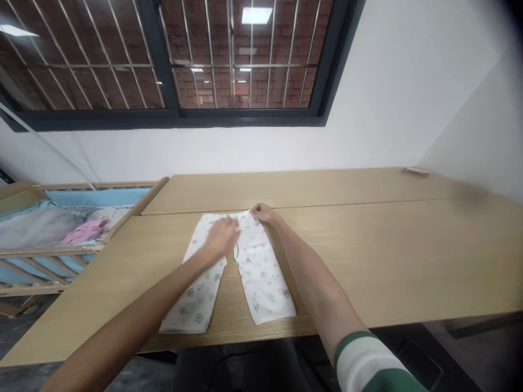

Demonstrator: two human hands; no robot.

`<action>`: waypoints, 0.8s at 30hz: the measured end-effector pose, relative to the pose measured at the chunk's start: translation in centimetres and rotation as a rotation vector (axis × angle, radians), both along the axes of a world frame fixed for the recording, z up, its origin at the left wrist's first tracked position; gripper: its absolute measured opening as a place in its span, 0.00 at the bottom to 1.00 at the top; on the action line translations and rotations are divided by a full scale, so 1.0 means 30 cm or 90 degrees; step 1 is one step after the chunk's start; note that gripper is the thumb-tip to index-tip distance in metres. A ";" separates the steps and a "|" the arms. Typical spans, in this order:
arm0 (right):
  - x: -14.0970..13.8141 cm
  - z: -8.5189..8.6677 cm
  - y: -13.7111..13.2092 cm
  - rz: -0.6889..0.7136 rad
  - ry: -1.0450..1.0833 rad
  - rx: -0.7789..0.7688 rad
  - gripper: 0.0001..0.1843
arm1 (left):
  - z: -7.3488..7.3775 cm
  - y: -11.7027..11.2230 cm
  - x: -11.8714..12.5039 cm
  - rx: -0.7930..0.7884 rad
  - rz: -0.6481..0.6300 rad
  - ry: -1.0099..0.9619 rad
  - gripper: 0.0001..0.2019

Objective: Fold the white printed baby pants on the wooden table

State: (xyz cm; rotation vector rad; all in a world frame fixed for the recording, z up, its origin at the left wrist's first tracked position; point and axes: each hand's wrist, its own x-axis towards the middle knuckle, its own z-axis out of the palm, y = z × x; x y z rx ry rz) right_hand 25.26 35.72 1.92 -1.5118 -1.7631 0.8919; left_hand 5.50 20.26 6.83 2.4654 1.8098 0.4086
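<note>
A small pair of white baby trousers (261, 272) with a green and pink print lies flat on the wooden table (388, 256), waistband away from me, legs spread toward the near edge. My left hand (223, 237) rests on the upper middle of the trousers, blurred by motion, fingers apparently flat. My right hand (263, 213) sits at the right corner of the waistband, fingers curled and pinching the cloth there.
A wooden cot (61, 239) with blue lining, grey netting and pink cloth stands left of the table. A small flat object (415, 171) lies at the far right of the table. White wall and a barred window are behind.
</note>
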 end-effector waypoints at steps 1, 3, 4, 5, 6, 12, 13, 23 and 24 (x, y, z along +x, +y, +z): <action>0.005 0.003 0.004 0.009 0.015 -0.011 0.04 | 0.000 -0.072 0.056 -0.019 -0.060 0.004 0.14; 0.014 0.008 0.010 0.027 0.042 -0.035 0.03 | -0.008 -0.217 0.160 -0.064 -0.161 0.009 0.16; 0.018 0.009 0.011 0.032 0.055 -0.043 0.02 | -0.015 -0.280 0.205 -0.097 -0.219 0.020 0.18; 0.020 0.011 0.013 0.035 0.067 -0.050 0.02 | -0.021 -0.333 0.243 -0.130 -0.250 0.035 0.20; 0.023 0.011 0.013 0.036 0.077 -0.056 0.03 | -0.029 -0.375 0.274 -0.163 -0.261 0.046 0.22; 0.025 0.007 0.009 0.039 0.122 -0.077 0.11 | -0.053 -0.431 0.348 -0.248 -0.203 0.044 0.28; 0.025 0.007 0.008 0.040 0.127 -0.078 0.11 | -0.052 -0.431 0.351 -0.250 -0.206 0.039 0.27; 0.022 0.032 -0.032 0.023 0.149 -0.070 0.10 | -0.032 -0.447 0.387 -0.252 -0.221 0.044 0.14; 0.020 0.036 -0.039 0.017 0.146 -0.070 0.10 | -0.028 -0.451 0.374 -0.242 -0.215 0.023 0.13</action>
